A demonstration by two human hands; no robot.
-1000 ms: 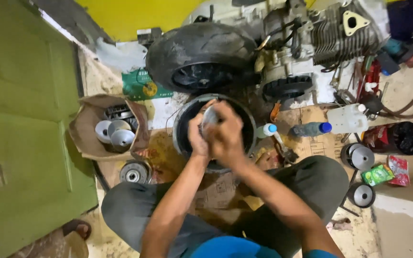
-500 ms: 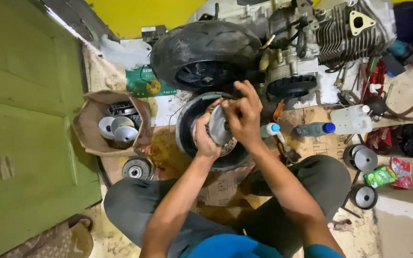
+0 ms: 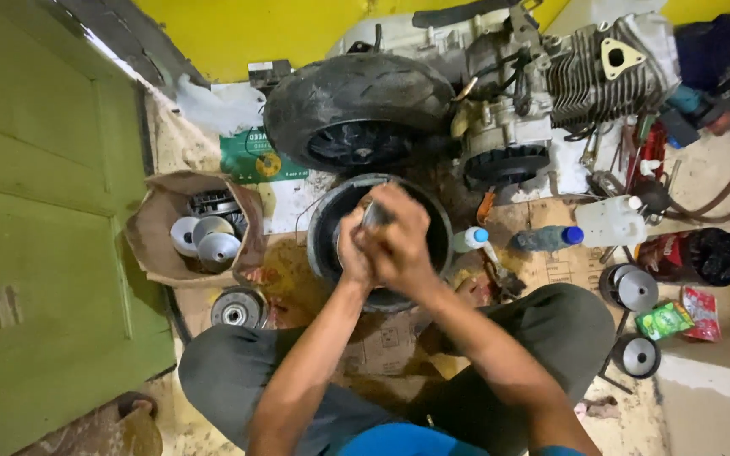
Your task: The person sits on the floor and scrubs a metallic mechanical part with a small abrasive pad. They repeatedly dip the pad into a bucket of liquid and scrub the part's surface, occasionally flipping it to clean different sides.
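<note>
A yellow wall (image 3: 238, 29) runs along the top, above a grimy, pale floor (image 3: 703, 405) partly covered with stained cardboard (image 3: 551, 262). A green panel (image 3: 35, 236), possibly a door, fills the left edge.

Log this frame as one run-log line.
left hand: gripping metal part | right hand: gripping same part | below: black basin | left: cardboard box

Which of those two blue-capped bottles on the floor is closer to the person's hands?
The small white bottle, just right of the black basin. The darker blue-capped bottle lies farther right, beside the white jug.
</note>
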